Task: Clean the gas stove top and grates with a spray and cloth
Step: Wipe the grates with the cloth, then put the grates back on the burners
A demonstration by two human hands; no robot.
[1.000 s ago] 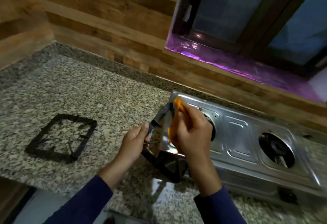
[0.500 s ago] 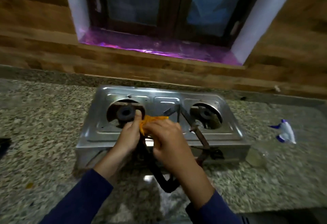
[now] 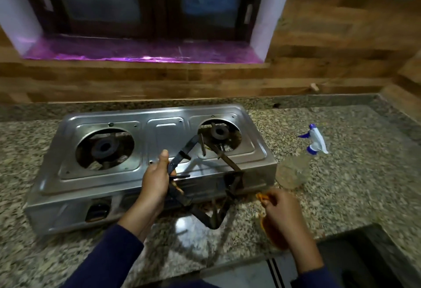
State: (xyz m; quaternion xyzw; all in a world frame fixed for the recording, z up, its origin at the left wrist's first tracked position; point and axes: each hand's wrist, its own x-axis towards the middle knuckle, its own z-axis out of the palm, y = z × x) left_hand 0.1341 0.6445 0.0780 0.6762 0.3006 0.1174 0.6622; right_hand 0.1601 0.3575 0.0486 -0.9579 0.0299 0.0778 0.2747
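Observation:
A steel two-burner gas stove [image 3: 164,128] sits on the granite counter with both burner wells bare. My left hand [image 3: 157,178] grips one side of a black, rusty square grate [image 3: 230,162], held tilted on edge above the stove's front right corner. My right hand [image 3: 282,210] is off to the right of the grate, closed on an orange cloth [image 3: 271,230] that hangs below the palm. A clear spray bottle [image 3: 293,171] with a white and blue trigger head lies on the counter right of the stove.
The granite counter [image 3: 364,173] ends in a front edge near my arms, with a dark opening at lower right. A wood-panelled wall and a window with a purple sill [image 3: 141,53] stand behind the stove.
My view swung from the left counter to face the stove. My right hand with the cloth has come off the grate and moved right and down. The left hand still holds the grate.

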